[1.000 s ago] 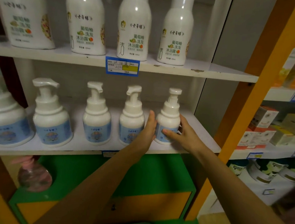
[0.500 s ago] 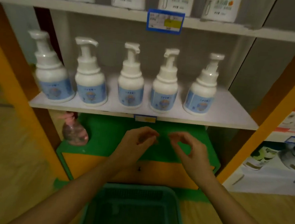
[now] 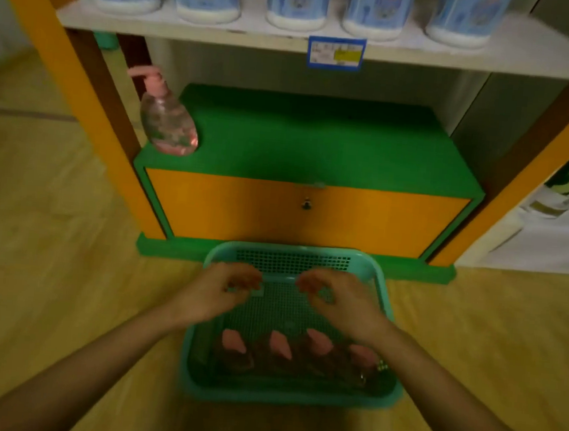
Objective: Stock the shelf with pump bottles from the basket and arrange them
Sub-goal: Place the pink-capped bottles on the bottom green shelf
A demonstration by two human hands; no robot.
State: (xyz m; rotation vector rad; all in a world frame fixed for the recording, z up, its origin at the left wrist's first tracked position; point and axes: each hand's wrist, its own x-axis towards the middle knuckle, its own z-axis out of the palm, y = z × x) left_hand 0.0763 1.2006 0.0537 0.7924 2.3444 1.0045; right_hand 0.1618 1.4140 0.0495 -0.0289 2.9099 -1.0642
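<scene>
Fingers (image 3: 248, 281) on both hands hang loosely curled and grip nothing, as the left hand (image 3: 216, 293) and right hand (image 3: 341, 301) hover side by side over the teal basket (image 3: 294, 250) on the floor. Four pink-capped pump bottles (image 3: 280, 347) lie in a row at its near end (their clear bodies are dim and hard to make out). One matching bottle (image 3: 169, 122) stands on the green cabinet top (image 3: 317, 142), at its left corner, under the white shelf (image 3: 531, 54). The step in hand appears to be fetching the next bottle, which calls for reaching lower and nearer, then closing round a body.
</scene>
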